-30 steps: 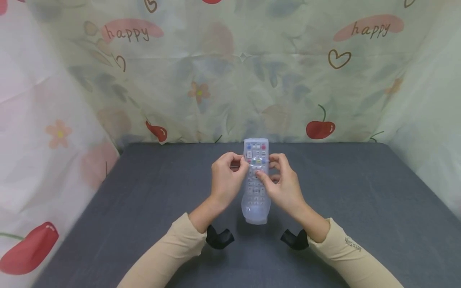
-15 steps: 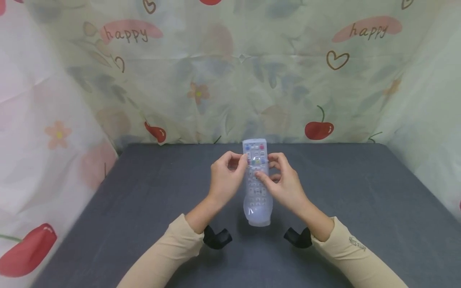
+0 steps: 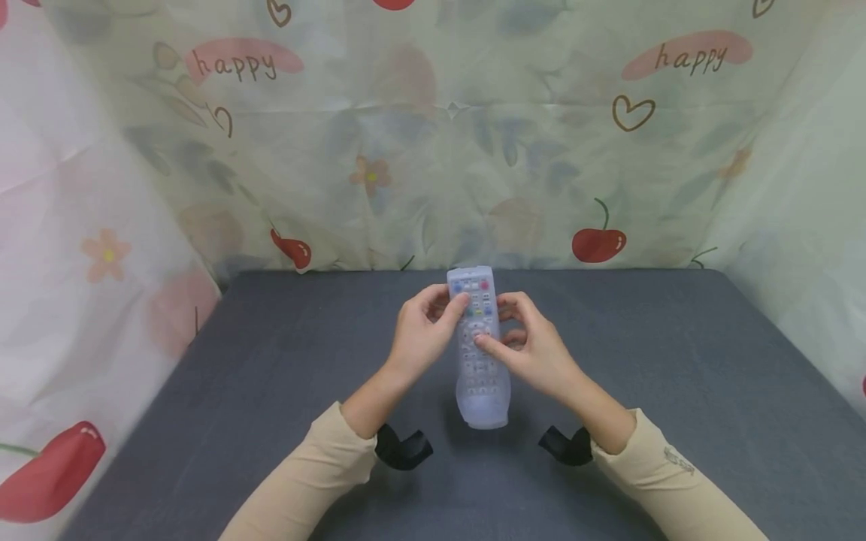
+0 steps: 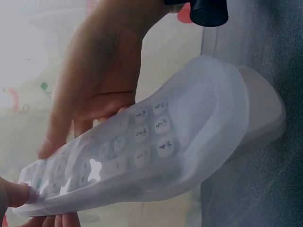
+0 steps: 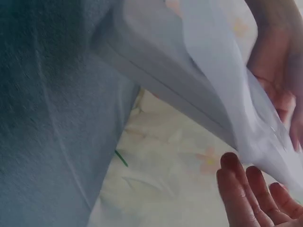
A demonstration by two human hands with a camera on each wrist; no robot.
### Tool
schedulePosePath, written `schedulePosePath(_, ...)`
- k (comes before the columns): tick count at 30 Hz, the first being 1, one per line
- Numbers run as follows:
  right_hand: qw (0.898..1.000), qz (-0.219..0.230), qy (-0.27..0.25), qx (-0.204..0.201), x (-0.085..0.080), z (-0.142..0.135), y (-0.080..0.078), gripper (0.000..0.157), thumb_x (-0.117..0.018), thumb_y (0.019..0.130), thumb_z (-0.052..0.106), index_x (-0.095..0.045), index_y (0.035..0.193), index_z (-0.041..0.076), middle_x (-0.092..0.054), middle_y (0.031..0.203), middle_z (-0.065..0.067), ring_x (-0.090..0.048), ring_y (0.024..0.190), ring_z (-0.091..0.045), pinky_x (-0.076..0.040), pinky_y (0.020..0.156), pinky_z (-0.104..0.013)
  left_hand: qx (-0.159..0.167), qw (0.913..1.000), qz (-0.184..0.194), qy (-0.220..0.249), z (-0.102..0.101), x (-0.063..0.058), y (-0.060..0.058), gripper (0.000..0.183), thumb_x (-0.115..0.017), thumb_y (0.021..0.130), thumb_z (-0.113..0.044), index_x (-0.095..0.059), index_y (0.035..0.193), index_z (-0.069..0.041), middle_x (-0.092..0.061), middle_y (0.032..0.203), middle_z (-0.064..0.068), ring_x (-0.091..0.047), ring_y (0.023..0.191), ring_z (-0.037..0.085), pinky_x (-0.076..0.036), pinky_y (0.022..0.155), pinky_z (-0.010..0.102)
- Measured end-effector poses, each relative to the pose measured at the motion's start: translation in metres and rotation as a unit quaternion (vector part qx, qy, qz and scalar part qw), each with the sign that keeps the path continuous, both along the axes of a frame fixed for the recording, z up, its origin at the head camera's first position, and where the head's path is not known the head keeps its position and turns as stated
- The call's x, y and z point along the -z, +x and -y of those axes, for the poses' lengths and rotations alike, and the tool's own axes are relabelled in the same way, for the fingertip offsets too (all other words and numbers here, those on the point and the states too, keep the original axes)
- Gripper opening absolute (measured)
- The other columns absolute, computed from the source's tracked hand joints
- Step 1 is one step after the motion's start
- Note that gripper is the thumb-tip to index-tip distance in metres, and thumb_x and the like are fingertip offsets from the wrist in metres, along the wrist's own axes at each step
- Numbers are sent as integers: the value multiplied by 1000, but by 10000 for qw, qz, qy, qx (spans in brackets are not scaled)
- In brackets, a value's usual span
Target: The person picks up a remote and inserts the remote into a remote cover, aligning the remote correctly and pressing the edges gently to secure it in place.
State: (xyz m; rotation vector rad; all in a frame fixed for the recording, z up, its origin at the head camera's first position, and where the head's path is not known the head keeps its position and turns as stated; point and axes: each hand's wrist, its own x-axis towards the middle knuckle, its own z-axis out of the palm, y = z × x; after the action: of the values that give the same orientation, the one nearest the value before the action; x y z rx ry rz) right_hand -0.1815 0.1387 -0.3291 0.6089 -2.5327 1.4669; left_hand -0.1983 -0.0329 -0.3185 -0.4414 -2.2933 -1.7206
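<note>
A remote control (image 3: 477, 376) with several coloured and pale buttons is held up above the table, wearing a translucent cover (image 4: 208, 99). At the lower end the cover bulges loosely, and the bare end of the remote (image 4: 265, 109) shows past it in the left wrist view. Along one side, the cover's edge (image 5: 208, 52) stands away from the remote. My left hand (image 3: 421, 330) pinches near the top, thumb on the front, fingers behind. My right hand (image 3: 541, 349) holds the middle from the other side, thumb on the buttons; its fingers (image 5: 236, 194) lie behind.
A dark grey table (image 3: 304, 361) lies below the hands. Patterned cloth (image 3: 440, 173) hangs behind it and at both sides. A black wrist strap piece (image 3: 406, 448) hangs under the left wrist, and another black piece (image 3: 567, 446) under the right.
The remote's top end has shifted left and slightly down, so it leans a little. My left thumb lies further over its front. My right hand has sunk slightly with its thumb on the buttons.
</note>
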Motion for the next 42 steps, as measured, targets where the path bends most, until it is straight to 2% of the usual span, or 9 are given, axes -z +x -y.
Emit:
schedulePosePath(4,9994,-184,-240,161,-6,-5,-2,34,-60,91,11,-50,122,1,-60,107,-17,-68,78,-25,-57,72,-28,79,9999,10,141,-1,1,0,25,-59,92,-20,-64,106,1,-69,92,17,-62,79,22,-48,67,26)
schedulePosePath(7,9979,-428,-314,383,-9,-7,-5,24,-55,93,9,-60,113,-2,-63,100,-18,-68,71,-17,-56,69,-24,84,9999,-6,141,-2,1,0,25,-59,92,-19,-65,107,0,-70,91,17,-63,80,22,-49,67,26)
schedulePosePath(12,9950,-705,-261,651,-11,-6,-7,14,-59,90,7,-66,96,-4,-66,83,-18,-60,62,1,-53,61,-18,71,9999,-64,45,-4,2,1,27,-58,93,-21,-66,110,-3,-70,89,15,-64,78,22,-49,66,26)
schedulePosePath(16,9936,-850,-184,713,-12,-5,-6,9,-59,89,4,-65,89,-3,-65,80,-15,-60,62,-3,-52,58,-19,221,9997,23,49,-5,2,4,30,-57,94,-22,-64,116,-5,-70,91,15,-65,76,21,-50,61,25)
schedulePosePath(22,9917,-984,120,823,-11,-4,-4,7,-59,88,3,-64,88,-1,-62,79,-12,-60,62,-11,-52,57,-20,514,9984,255,9,-2,2,6,31,-55,95,-22,-62,120,-6,-68,91,15,-64,76,20,-50,58,23)
schedulePosePath(25,9892,-1157,235,864,-10,-3,-2,7,-59,87,2,-65,89,-1,-62,79,-11,-60,63,-15,-52,57,-21,541,9984,152,27,-3,3,6,30,-55,95,-20,-62,120,-6,-68,92,15,-65,77,22,-50,59,23)
schedulePosePath(29,9871,-1343,209,849,-11,-2,0,8,-58,88,2,-65,90,-1,-62,82,-11,-60,66,-16,-52,58,-19,410,9990,-72,134,-5,5,6,31,-56,94,-19,-61,121,-4,-69,94,17,-65,78,25,-48,58,23)
schedulePosePath(32,9868,-1361,198,856,-13,-1,1,7,-59,87,2,-65,90,-1,-62,83,-11,-59,68,-16,-52,59,-20,341,9992,-86,174,-6,6,6,32,-56,94,-19,-61,122,-5,-69,94,16,-65,79,25,-48,58,23)
schedulePosePath(42,9870,-1293,435,846,-14,-2,2,3,-61,84,1,-64,82,0,-61,79,-9,-58,67,-15,-51,57,-18,682,9976,37,-69,-1,10,5,36,-54,95,-19,-56,128,-4,-68,96,16,-64,82,25,-50,62,23)
